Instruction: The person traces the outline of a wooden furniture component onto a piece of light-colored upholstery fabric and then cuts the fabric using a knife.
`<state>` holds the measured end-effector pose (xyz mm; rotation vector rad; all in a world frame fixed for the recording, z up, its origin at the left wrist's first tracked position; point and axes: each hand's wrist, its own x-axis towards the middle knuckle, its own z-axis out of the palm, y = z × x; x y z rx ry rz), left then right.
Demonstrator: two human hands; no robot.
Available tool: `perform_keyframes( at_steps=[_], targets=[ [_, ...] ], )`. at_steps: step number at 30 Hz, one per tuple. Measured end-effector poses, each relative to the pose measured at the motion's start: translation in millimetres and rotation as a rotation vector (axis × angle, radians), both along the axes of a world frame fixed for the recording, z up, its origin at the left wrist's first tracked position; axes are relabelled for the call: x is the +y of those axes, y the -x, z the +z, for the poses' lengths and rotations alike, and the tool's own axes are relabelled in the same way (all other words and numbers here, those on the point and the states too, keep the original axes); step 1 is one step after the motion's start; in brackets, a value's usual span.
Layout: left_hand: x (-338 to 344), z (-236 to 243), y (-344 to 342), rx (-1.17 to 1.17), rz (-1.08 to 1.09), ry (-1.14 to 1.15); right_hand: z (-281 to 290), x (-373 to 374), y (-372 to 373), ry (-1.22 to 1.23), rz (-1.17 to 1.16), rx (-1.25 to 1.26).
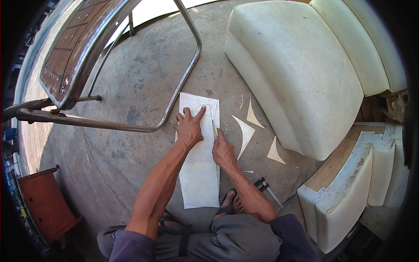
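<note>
On the concrete floor before me lies a long white sheet (198, 174), seemingly in more than one layer, with its edges slightly offset. My left hand (190, 126) presses down on its upper part, fingers spread. Closed around a slim cutter knife with a yellowish body (215, 130), my right hand (223, 150) is at the sheet's right edge. The blade points away from me along a narrow sliver of the sheet (212, 111). To the right lie curved, pointed offcuts (244, 135) of pale material.
A metal tube frame with a wooden slatted top (74, 48) stands at left. Cream upholstered seats (297, 70) and a worn seat part (345, 174) are at right. A black-and-silver tool (269, 191) lies near my foot. A reddish box-like object (48, 203) sits lower left.
</note>
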<state>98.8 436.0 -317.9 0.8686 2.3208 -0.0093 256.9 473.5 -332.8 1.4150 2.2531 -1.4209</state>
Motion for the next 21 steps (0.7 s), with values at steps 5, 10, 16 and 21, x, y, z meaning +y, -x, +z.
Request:
perform_keyframes(
  at_steps=[5,10,16,21],
  targets=[
    [-2,1,-1,-0.008,0.005,0.02,-8,-6,0,0.005,-0.034,0.023],
    [3,1,-3,-0.02,0.009,0.018,-10,-4,-3,-0.003,0.011,-0.01],
    [1,-4,-1,-0.006,0.062,0.058,19,-3,-7,0.05,0.102,-0.105],
    [3,-5,-4,-0.008,0.066,0.056,17,-20,-28,0.043,0.064,-0.091]
  ],
)
